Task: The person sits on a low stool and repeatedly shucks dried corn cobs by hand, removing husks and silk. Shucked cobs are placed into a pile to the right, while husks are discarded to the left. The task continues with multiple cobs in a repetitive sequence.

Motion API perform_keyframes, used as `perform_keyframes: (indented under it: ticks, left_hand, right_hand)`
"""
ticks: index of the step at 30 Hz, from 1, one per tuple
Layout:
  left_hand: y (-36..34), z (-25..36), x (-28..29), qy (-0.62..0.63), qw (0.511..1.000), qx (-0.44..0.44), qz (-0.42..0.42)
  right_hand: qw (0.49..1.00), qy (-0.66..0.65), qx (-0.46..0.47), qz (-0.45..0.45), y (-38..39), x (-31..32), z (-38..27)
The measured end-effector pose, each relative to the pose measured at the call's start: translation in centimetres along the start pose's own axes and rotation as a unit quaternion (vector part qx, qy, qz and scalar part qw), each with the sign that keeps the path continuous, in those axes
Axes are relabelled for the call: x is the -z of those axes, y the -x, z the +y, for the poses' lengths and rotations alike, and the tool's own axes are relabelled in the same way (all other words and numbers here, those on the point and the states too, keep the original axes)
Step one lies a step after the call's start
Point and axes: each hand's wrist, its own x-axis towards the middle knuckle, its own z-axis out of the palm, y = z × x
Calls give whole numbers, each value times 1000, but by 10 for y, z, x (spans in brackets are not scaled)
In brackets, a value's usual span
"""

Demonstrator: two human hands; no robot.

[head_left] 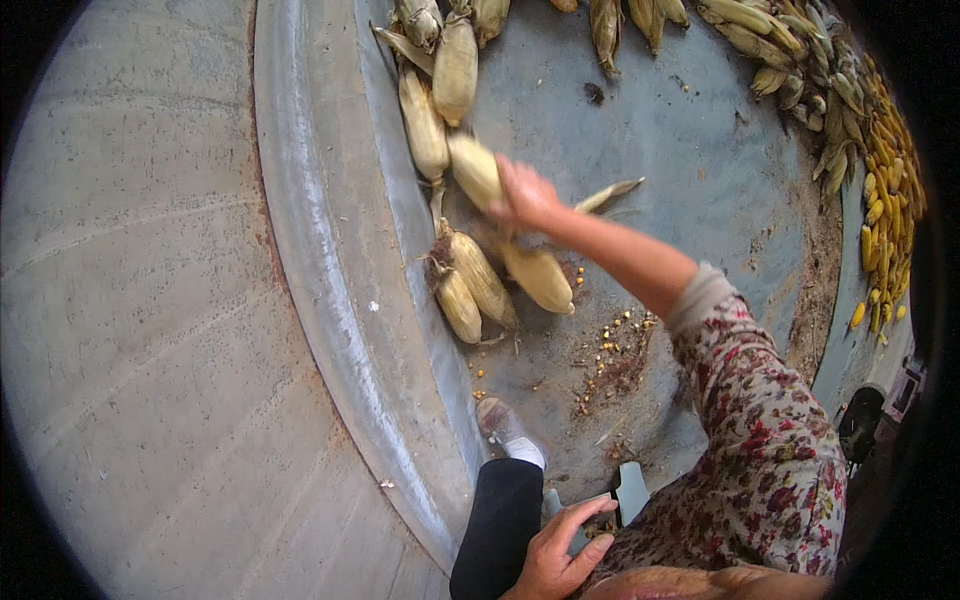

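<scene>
My right hand point(525, 190) is blurred as it grips a pale husked corn ear point(470, 165) by one end, with its arm stretched forward over the grey floor. Just below it lies another corn ear point(535, 275), and a pair of corn ears point(480, 280) with dried silk rests to the left of that one. More unpeeled ears point(425, 125) lie in a row along the concrete ledge. My left hand point(565, 545) is low at my body, thumb and fingers apart and nothing visibly held, beside a pale blue-grey plastic object point(630, 490), partly hidden.
A raised concrete ledge point(340, 280) curves along the left. Husked corn point(750, 40) is heaped at the back right, and bare yellow cobs point(880, 230) are piled along the right. Loose kernels and debris point(610, 370) are scattered near my shoe point(505, 425). A dark object point(860, 425) stands at far right.
</scene>
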Motion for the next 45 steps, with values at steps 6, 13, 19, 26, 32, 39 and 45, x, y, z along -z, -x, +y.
perform_keyframes:
  ticks: [6,13,19,26,32,39,45]
  left_hand:
    - [1,2,-3,95,980,175,3]
    - [-8,-7,0,3,996,77,49]
    - [-9,-61,16,214,974,49,51]
    - [-18,-57,27,241,950,98,175]
    - [-28,-54,29,276,937,128,173]
    - [-36,-38,24,259,947,120,146]
    - [-42,-35,24,271,936,196,109]
  right_hand:
    - [978,-71,140,-139,67,4,-6]
    - [959,44,-44,275,-119,113,86]
    - [934,-73,-179,301,-188,170,137]
    - [914,-156,-230,295,-244,160,140]
    - [880,-240,-242,332,-269,155,192]
    - [946,-209,-73,237,-153,133,178]
    - [939,25,-19,342,-121,149,210]
